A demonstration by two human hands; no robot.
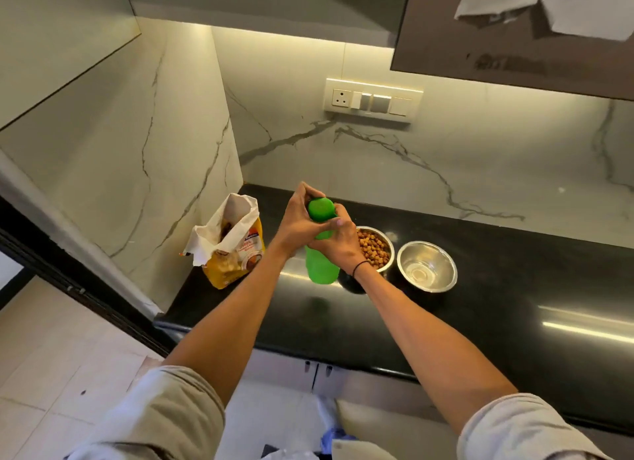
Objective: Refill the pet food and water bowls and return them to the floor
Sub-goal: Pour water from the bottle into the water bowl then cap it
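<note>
Stood upright on the black table (514, 288), near its left end: a green bottle (320, 267), gripped by both hands. Left hand (296, 224) curled round the green cap (320, 209) from the left side, fingers wrapped over the far edge of it. Right hand (338, 245) closed round the bottle's neck and upper body just below the cap, thumb lying across the near face, a thin dark band (360, 267) at the wrist. Whether the cap sat tight or loose: could not tell. Just right of the bottle, partly hidden behind the right wrist, a steel bowl (382, 241) filled with brown kibble (374, 248). Right of that and close beside it, apart by a narrow gap, a second steel bowl (427, 265), shiny inside with a clear, glassy look at the bottom; water or bare metal, could not tell. Left of the bottle, near the table's left edge, an open yellow food bag (233, 253), standing, its white torn top folded outward. Behind all of it, a white marble wall with grey veins and a switch plate (374, 99) with one socket. Above right, a brown cabinet door (514, 47) with paper notes (549, 6) stuck to it. Pale rolled sleeves on both forearms at the near edge of view.
</note>
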